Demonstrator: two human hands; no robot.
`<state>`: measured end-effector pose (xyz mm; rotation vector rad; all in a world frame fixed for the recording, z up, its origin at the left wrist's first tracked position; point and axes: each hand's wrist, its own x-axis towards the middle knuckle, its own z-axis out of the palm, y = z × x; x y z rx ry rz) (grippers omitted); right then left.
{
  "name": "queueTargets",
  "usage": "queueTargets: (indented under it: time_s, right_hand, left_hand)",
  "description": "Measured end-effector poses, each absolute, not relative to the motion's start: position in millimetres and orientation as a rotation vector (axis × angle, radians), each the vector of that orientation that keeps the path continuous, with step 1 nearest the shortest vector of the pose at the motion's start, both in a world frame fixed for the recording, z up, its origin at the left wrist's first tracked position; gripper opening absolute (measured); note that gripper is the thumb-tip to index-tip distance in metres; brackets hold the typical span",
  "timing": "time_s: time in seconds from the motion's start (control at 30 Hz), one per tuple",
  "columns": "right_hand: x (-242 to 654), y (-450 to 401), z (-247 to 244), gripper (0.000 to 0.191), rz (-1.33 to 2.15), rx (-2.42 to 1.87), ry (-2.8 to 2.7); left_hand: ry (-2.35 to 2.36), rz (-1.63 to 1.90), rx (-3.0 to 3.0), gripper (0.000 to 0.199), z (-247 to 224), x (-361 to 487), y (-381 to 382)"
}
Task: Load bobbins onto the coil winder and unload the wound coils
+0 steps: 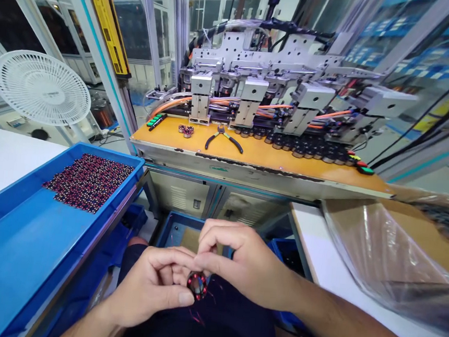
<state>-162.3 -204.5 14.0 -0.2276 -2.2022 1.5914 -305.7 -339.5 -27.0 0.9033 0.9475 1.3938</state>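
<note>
Low in front of my lap, my left hand (155, 280) grips a small ring-shaped motor stator (202, 288) between thumb and fingers. The stator is wound with red wire, and a few thin red wire ends (197, 317) trail below and beside it. Just above it, my right hand (245, 265) has its thumb and fingertips pinched together, meeting the fingertips of my left hand. Whatever lies in that pinch is too small or hidden to make out.
At left, a blue tray (18, 234) carries many red-wound stators (90, 180). The orange bench (195, 144) ahead bears cutting pliers (223, 137), several stators (186, 130) and a row of dark parts (308, 147) below a winding machine (255, 87). Plastic-covered cardboard (398, 246) lies right; a white fan (41, 87) stands left.
</note>
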Motion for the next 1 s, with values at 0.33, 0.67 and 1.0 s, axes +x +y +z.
queueTargets:
  time_s: [0.33, 0.67, 1.0]
  right_hand:
    - [-136, -214, 21, 0.017, 1.719, -0.656, -2.112]
    - [-135, -215, 25, 0.016, 1.644, -0.589, -2.347]
    - [-130, -227, 20, 0.022, 1.632, -0.527, -2.304]
  left_hand:
    - [0.856, 1.523, 1.04, 0.027, -36, -304, -328]
    - [0.84, 1.478, 1.031, 0.028, -40, -304, -328]
    - [0.729, 1.554, 0.981, 0.034, -50, -300, -326]
